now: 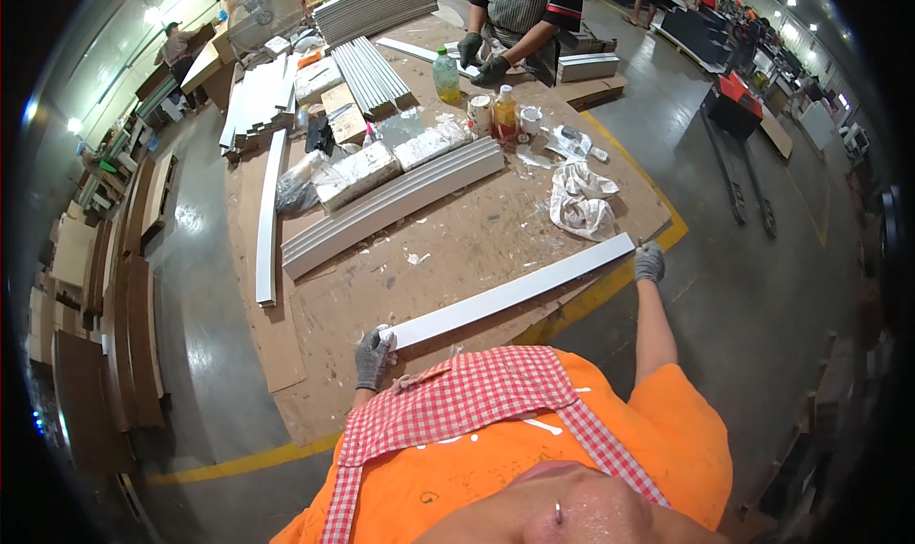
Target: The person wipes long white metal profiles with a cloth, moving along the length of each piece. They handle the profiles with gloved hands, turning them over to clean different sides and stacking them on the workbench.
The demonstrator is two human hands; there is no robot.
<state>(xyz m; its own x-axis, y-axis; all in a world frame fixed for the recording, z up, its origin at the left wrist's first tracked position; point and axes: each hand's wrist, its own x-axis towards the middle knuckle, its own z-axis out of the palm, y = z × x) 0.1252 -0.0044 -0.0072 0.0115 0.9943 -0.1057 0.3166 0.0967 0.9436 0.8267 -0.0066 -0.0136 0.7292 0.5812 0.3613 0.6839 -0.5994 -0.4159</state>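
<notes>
A long white strip [515, 292] lies slantwise across the near part of the brown worktable [400, 249]. My left hand [372, 358], in a grey glove, is closed at the strip's left end. White patches show at its fingertips, and I cannot tell whether they are cloth or paste. My right hand [649, 263], also gloved in grey, is closed at the strip's far right end, by the table edge. Its fingertips are small in view. Beyond the strip lies a crumpled white cloth [583, 201].
A stack of grey-white strips [396, 206] lies mid-table, beside white-smeared blocks [357, 177]. Bottles [505, 115] and cans [478, 115] stand behind. Across the table, a co-worker's gloved hands [491, 70] handle something pale. A pallet jack [739, 153] stands on the floor at right.
</notes>
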